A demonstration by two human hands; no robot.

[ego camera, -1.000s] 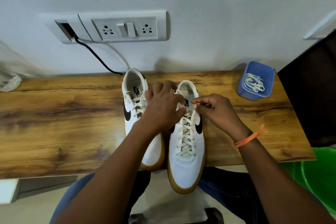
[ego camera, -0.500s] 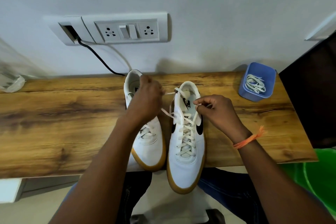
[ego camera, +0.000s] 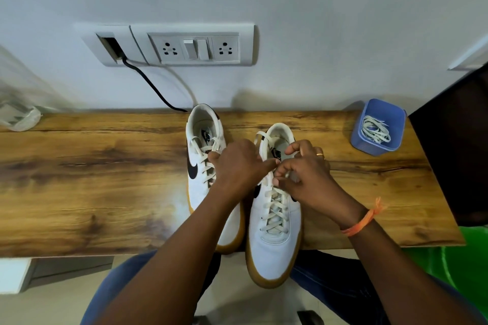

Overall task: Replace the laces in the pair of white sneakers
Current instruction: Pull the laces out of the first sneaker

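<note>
Two white sneakers with black swooshes and tan soles stand side by side on the wooden table (ego camera: 92,179). The left sneaker (ego camera: 202,174) is laced with cream laces. The right sneaker (ego camera: 274,240) overhangs the front edge, laced with a cream lace (ego camera: 274,208). Over its upper eyelets my left hand (ego camera: 240,166) and my right hand (ego camera: 303,177) meet, each pinching part of the lace. A loop of lace (ego camera: 262,137) lies over the collar.
A blue plastic tub (ego camera: 377,126) holding a bundle of white laces stands at the table's back right. A wall socket panel (ego camera: 195,46) with a black cable hangs behind. A crumpled clear bag (ego camera: 19,117) sits far left. A dark panel and a green bin are at the right.
My left hand, which had drawn the lace out to the left over the left sneaker, has come back to the right sneaker's top eyelets. My right hand stayed on the lace there.
</note>
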